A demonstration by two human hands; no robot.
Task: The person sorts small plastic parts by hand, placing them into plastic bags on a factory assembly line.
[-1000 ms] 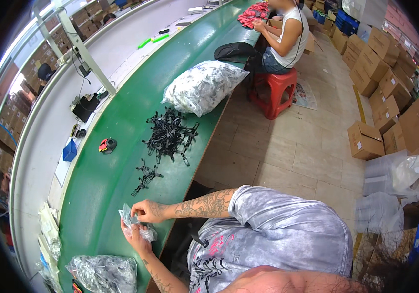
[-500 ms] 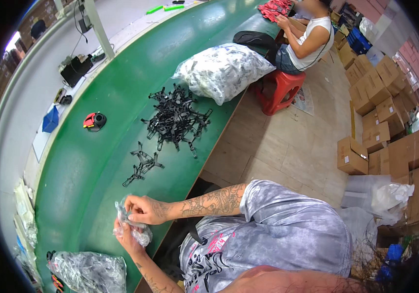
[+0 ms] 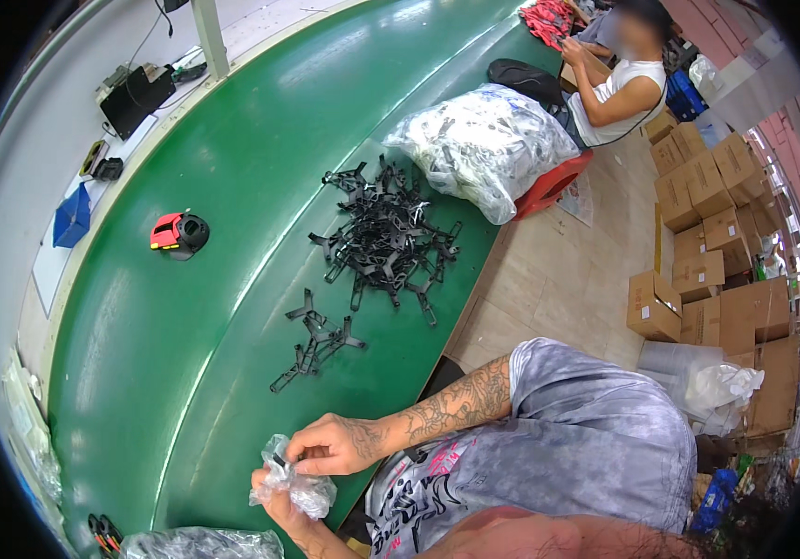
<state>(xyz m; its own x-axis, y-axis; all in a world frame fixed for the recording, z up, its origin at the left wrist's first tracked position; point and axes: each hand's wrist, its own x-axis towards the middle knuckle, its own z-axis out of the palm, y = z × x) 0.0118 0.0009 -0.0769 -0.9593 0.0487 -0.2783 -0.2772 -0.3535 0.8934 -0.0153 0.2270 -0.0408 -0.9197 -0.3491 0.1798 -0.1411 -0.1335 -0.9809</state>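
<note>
A crumpled clear plastic bag point(image 3: 311, 494) is between my hands at the table's near edge. My left hand point(image 3: 280, 508) is closed around it from below, its fingers partly hidden by the plastic. My right hand point(image 3: 336, 443) pinches the top of the bag, thumb and forefinger together. A small dark piece shows at the plastic by the fingertips; its kind cannot be made out. Just beyond my hands lie a few black plastic three-armed frames point(image 3: 316, 341). Farther off is a tangled heap of the same black frames point(image 3: 386, 233).
A big stuffed clear bag point(image 3: 488, 149) rests beyond the heap on the green table point(image 3: 223, 196). A red-and-black tool-like object point(image 3: 179, 235) lies to the left. Another filled bag point(image 3: 202, 543) is at the lower edge, beside orange-handled tools point(image 3: 103, 533). A co-worker point(image 3: 619, 98) sits at the far right.
The view has shifted, so the table's contents appear farther right and the near filled bag is mostly cut off. Both hands still hold the crumpled bag; the right fingers have shifted slightly on it.
</note>
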